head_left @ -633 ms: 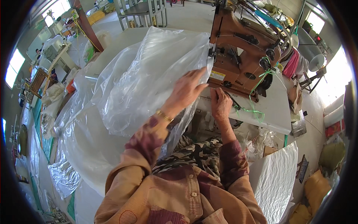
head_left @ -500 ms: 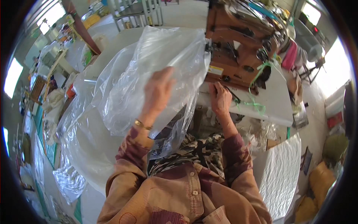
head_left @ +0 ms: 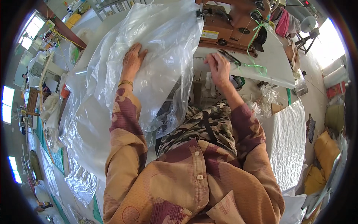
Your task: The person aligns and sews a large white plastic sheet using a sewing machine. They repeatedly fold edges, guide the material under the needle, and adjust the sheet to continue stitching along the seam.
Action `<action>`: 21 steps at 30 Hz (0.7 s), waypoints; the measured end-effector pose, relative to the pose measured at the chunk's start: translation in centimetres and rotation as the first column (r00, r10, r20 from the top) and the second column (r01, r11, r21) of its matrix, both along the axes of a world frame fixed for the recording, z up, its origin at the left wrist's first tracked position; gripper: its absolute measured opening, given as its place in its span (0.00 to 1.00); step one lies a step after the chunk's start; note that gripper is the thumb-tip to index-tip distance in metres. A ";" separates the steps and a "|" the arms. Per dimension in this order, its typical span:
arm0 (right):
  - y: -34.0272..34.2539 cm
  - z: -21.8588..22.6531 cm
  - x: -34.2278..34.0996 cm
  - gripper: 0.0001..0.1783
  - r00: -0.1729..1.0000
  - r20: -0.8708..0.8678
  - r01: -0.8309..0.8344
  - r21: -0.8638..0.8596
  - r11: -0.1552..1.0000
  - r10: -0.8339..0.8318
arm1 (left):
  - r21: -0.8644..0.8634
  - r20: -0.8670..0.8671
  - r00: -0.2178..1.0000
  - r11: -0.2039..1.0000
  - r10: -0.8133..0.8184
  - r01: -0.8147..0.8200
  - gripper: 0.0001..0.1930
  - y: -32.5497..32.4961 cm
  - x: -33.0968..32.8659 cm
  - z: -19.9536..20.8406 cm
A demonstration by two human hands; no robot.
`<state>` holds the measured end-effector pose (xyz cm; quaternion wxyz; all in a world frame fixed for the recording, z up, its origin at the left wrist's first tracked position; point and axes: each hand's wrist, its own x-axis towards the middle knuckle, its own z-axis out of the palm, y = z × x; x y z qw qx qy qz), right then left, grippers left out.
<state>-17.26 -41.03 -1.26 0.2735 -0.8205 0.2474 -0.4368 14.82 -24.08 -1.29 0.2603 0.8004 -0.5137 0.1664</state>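
A large clear plastic sheet [head_left: 160, 41] lies in folds over the white table, its near edge hanging toward my lap. My left hand [head_left: 133, 61] rests flat on it, fingers spread. My right hand [head_left: 219, 69] is over the table's front edge, right of the sheet, its fingers curled in. Whether anything is between those fingertips is hidden. Just beyond it stands a brown sewing machine [head_left: 233, 35], close to the sheet's right edge. A dark, slim tool [head_left: 230, 57] lies beside my right hand. Green string [head_left: 257, 68] trails down from the machine onto the tabletop.
The white tabletop [head_left: 276, 71] extends to the right. Crumpled clear plastic [head_left: 269, 98] and a white quilted-looking sheet [head_left: 285, 142] are at my lower right. Yellow bundles [head_left: 324, 153] lie farther right. A grey chair [head_left: 112, 6] stands behind the table; clutter lines the left side.
My left hand has moved left and away from me across the plastic and now lies still on it. My right hand has drawn back slightly from the machine. The view has shifted.
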 end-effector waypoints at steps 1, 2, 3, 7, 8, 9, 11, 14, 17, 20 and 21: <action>1.4 -0.3 -0.2 0.10 1.000 0.023 -0.020 -0.058 0.998 0.021 | -0.010 -0.001 1.000 1.000 -0.003 0.003 0.25 0.1 0.2 -0.1; 3.4 -0.9 -0.2 0.12 0.992 0.098 -0.091 0.063 0.994 0.084 | -0.020 -0.001 1.000 1.000 -0.005 0.005 0.25 0.3 0.4 -0.2; 5.0 -1.7 -0.2 0.12 0.997 0.051 -0.073 0.149 0.986 0.066 | -0.029 0.000 1.000 0.999 -0.015 0.015 0.25 0.4 0.4 -0.3; 8.6 -9.4 1.3 0.11 0.989 0.079 -0.151 0.583 0.798 0.129 | -0.015 -0.009 1.000 1.000 -0.012 0.012 0.25 0.0 0.4 -0.3; 9.0 -10.7 1.8 0.11 0.976 0.145 -0.219 0.688 0.692 0.164 | -0.019 -0.017 1.000 1.000 -0.018 0.017 0.25 -0.2 0.2 -0.2; 9.8 -10.6 2.2 0.11 0.956 0.162 -0.288 0.676 0.678 0.244 | -0.018 -0.023 1.000 1.000 -0.015 0.015 0.26 0.0 0.3 -0.4; 11.2 -10.3 2.8 0.11 0.898 0.193 -0.420 0.648 0.635 0.396 | -0.022 -0.014 1.000 1.000 -0.014 0.013 0.26 0.2 0.5 -0.5; 12.6 -8.4 3.7 0.17 0.914 0.214 -0.363 0.814 0.454 0.346 | -0.023 -0.010 1.000 1.000 0.002 -0.002 0.27 0.3 0.4 -0.7; 12.6 -10.7 4.1 0.23 0.935 0.228 -0.337 0.814 0.474 0.273 | -0.027 0.002 1.000 1.000 0.004 -0.004 0.27 0.0 0.9 -0.9; 12.7 -10.4 4.4 0.25 0.953 0.123 -0.269 0.760 0.591 0.275 | -0.030 -0.008 1.000 1.000 0.006 -0.007 0.27 0.2 0.7 -1.0; 12.8 -10.5 5.0 0.26 0.959 0.130 -0.260 0.760 0.596 0.252 | -0.031 -0.012 1.000 1.000 -0.001 0.000 0.27 0.1 0.6 -0.9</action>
